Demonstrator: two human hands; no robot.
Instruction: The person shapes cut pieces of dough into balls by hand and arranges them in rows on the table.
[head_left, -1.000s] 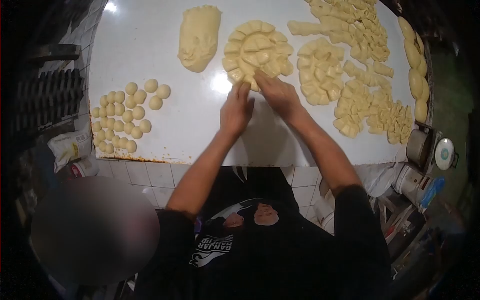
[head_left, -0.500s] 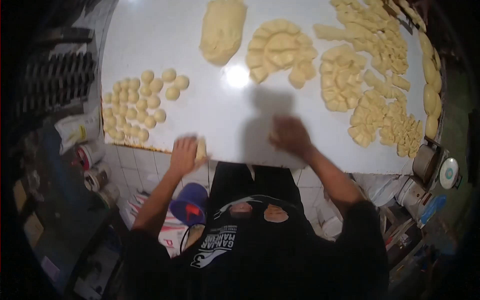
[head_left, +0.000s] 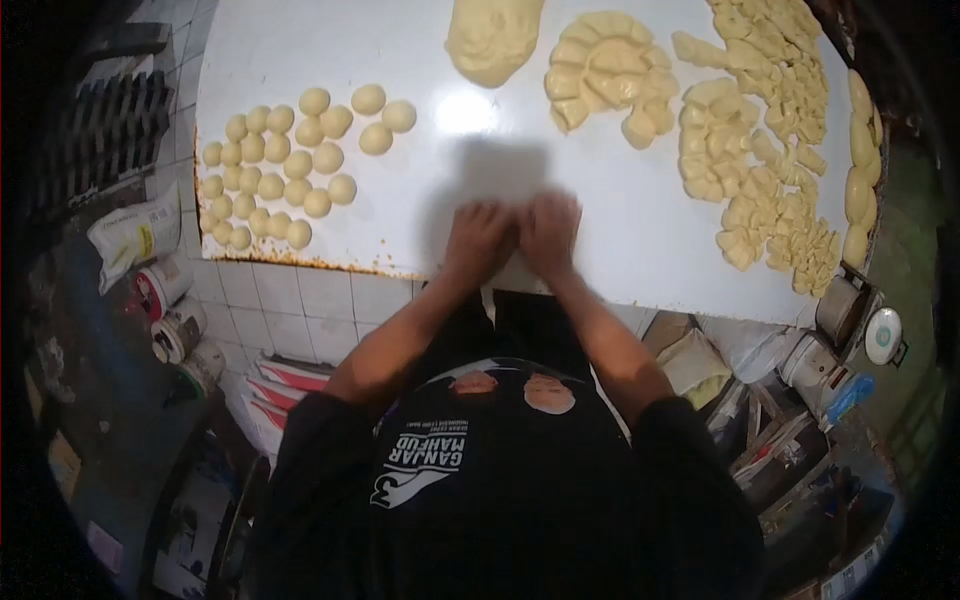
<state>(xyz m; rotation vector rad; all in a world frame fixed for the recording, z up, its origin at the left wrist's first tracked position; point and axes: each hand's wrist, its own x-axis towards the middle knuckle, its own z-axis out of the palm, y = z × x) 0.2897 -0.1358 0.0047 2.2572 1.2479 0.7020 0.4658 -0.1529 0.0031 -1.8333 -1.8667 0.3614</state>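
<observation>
My left hand [head_left: 481,240] and my right hand [head_left: 548,235] lie side by side near the front edge of the white table [head_left: 400,200], thumbs close together. Fingers of both are curled down, each closed over a piece of dough that the hands now hide. Left of them sit several round dough balls [head_left: 327,157] in loose rows. Beyond my hands rests a large smooth dough lump [head_left: 494,40]. A scored dough round [head_left: 606,62], partly divided into wedges, lies to its right.
More cut dough [head_left: 718,135] covers the right of the table, with small dough pieces [head_left: 770,235] nearer the front. Long dough rolls [head_left: 860,195] line the right edge. A metal pot [head_left: 838,305] stands off that corner. Sacks [head_left: 135,235] and buckets [head_left: 165,285] are on the floor at left.
My left hand has moved right and forward, my right hand slightly left, so they now meet. Dough that showed at both hands is covered. The view has shifted a little.
</observation>
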